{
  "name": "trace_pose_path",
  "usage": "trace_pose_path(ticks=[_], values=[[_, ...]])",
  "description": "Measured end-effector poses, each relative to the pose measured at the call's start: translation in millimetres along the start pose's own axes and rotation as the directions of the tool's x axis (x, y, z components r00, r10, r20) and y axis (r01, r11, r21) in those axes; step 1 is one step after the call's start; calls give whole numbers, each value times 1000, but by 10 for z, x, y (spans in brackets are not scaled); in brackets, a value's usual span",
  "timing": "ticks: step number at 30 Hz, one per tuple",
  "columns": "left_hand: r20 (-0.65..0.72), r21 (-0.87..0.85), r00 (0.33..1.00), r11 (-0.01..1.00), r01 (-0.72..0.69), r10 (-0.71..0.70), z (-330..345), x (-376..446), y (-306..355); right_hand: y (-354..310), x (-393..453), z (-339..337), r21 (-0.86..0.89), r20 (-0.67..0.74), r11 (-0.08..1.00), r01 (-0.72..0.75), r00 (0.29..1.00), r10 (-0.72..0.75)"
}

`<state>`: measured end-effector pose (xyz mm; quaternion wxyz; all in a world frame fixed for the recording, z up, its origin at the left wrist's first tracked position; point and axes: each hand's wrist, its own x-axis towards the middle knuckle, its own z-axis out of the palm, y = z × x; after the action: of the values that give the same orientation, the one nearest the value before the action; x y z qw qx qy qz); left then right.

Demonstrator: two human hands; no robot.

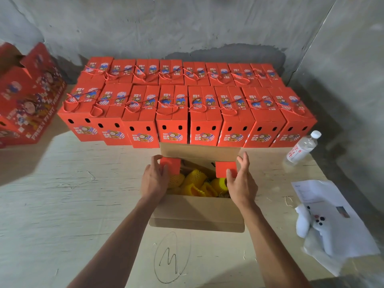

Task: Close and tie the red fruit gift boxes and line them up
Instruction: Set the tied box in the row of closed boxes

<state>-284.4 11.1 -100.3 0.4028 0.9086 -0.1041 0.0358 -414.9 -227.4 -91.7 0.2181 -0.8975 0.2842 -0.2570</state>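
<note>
An open gift box (197, 213) stands in front of me on the table, its brown inner flaps spread wide. Fruit in yellow foam nets (199, 183) fills it. My left hand (154, 181) holds the small red side flap (170, 166) on the left. My right hand (242, 183) holds the matching red side flap (226, 169) on the right, thumb on its face. Behind the open box, two rows of closed red gift boxes (172, 119) stand side by side, each tied with red cord on top.
A stack of red boxes (29, 96) sits at the far left. A water bottle (302, 148) lies at the right, with a white plastic-wrapped sheet (324, 206) and a white game controller (320, 229) nearer me. Concrete walls close the back and right.
</note>
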Motion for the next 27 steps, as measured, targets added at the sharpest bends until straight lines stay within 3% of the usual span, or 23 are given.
trace_pose_path(ticks=[7, 14, 17, 20, 27], values=[[73, -148, 997, 988, 42, -32, -72, -37, 1, 33, -15, -44, 158, 64, 987, 32, 997, -42], [116, 18, 991, 998, -64, 62, -129, -44, 61, 100, -10, -147, 226, 241, 974, -11, 969, -45], [219, 126, 970, 982, -137, 107, -126, -10, 87, 108, -9, -150, 190, 285, 981, -29, 958, -26], [325, 141, 944, 985, -105, 54, -111, 3, 115, 106, -6, -142, 147, 305, 988, -35, 952, -12], [339, 204, 941, 974, -95, 21, -104, 36, 166, 95, -26, -97, 58, 286, 997, -59, 957, 39]])
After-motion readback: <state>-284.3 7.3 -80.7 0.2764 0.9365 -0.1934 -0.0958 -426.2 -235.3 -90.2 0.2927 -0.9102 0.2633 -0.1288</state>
